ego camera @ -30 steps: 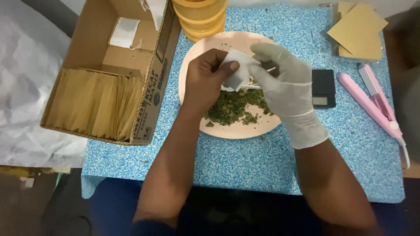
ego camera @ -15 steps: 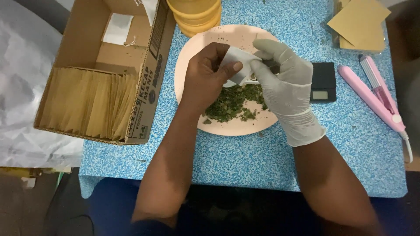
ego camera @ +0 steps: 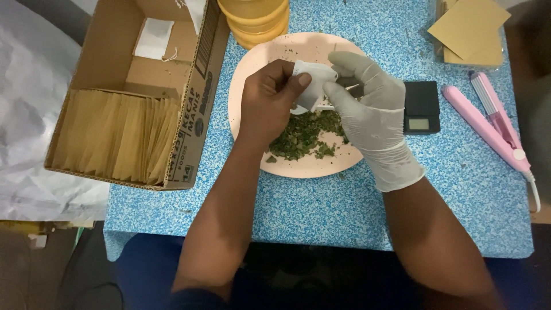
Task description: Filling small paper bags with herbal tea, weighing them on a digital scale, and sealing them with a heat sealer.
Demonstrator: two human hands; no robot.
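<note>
A person's bare left hand (ego camera: 267, 103) and white-gloved right hand (ego camera: 367, 112) pinch a small white filter pouch (ego camera: 313, 86) between them, holding it just above a pale pink plate (ego camera: 258, 63) on a blue-speckled worktop (ego camera: 321, 206). The left thumb and fingers are pressed together on the pouch's near edge; the gloved fingers grip its other side, and a thin white stick or string shows beneath it. A heap of dried green leaf (ego camera: 304, 135) lies on the plate directly under the pouch.

Done well, this step seems to call for keeping the pouch's mouth open and steady over the plate, so that any stray leaf falls back onto the heap rather than the worktop, and for a light grip that does not tear the thin paper.

By count: one plate, one heap of leaf, one pouch in hand. One open cardboard box (ego camera: 138, 92) stands at left, touching the plate's rim, packed with a row of tan envelopes (ego camera: 115, 138) too tightly stacked to count, with one loose white pouch (ego camera: 154, 39) on its floor. One stack of yellow lids or tubs (ego camera: 255, 20) sits beyond the plate; how many it holds is unclear. One small black pocket scale (ego camera: 422, 109) lies just right of the gloved hand, one pink heat sealer (ego camera: 493, 126) beyond it, and a few tan envelopes (ego camera: 470, 28) at top right.
</note>
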